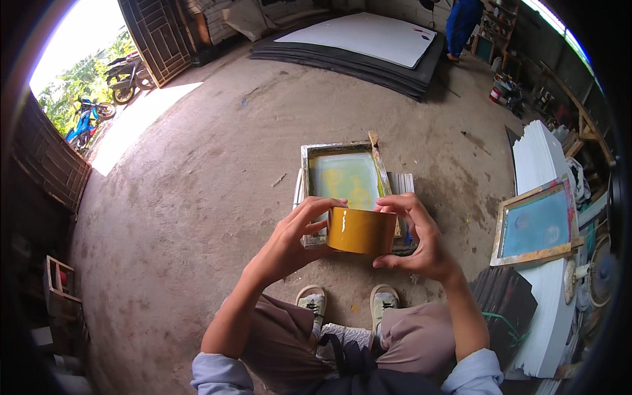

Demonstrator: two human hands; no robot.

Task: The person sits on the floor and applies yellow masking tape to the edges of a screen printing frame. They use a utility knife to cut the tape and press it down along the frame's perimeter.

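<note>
Some of the framed screen point(345, 174) behind tape roll point(361, 232)

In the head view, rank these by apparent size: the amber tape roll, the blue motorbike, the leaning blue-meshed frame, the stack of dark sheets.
1. stack of dark sheets
2. leaning blue-meshed frame
3. amber tape roll
4. blue motorbike

Nearness makes the roll look larger than the distant motorbike; real sizes differ.

Site: workshop. Evidence: 2 framed mesh screens point(345, 172) point(536, 222), large stacked sheets point(355, 41), bare concrete floor point(197, 197), cluttered shelving point(501, 27).
</note>
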